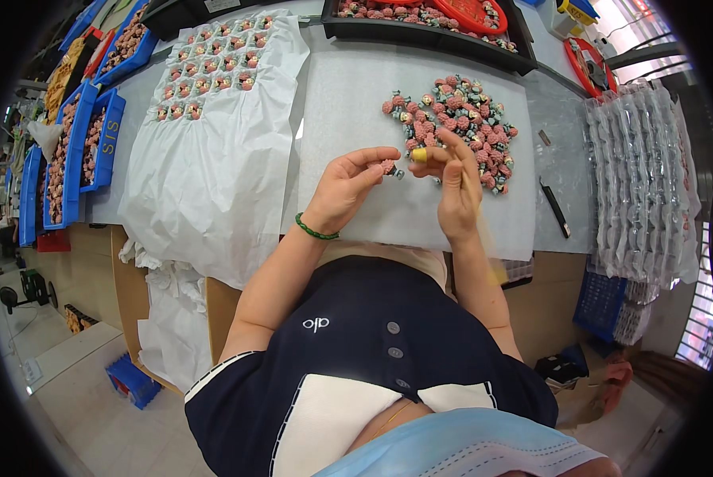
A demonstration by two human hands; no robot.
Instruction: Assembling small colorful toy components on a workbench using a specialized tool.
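My left hand [342, 189], with a green bracelet at the wrist, pinches a small figurine [389, 168] between thumb and fingertips. The figurine has a pink, knobbly top and a grey-green lower part. Close to its right side is my right hand [458, 199], thumb raised and fingers apart, with nothing visible in it. A yellow wrap [418, 155] covers one of its fingertips. Just beyond the right hand lies a heap of similar figurines [483, 127] on a white sheet [356, 103]. A blurred yellowish streak [495, 273] shows beside the right wrist.
Rows of figurines [213, 63] sit in a clear tray over white paper [205, 175] at left. A black tray [428, 24] of figurines stands at the back; blue bins [102, 143] line the far left. At right are a black-handled knife [556, 211] and stacked clear plastic trays [639, 183].
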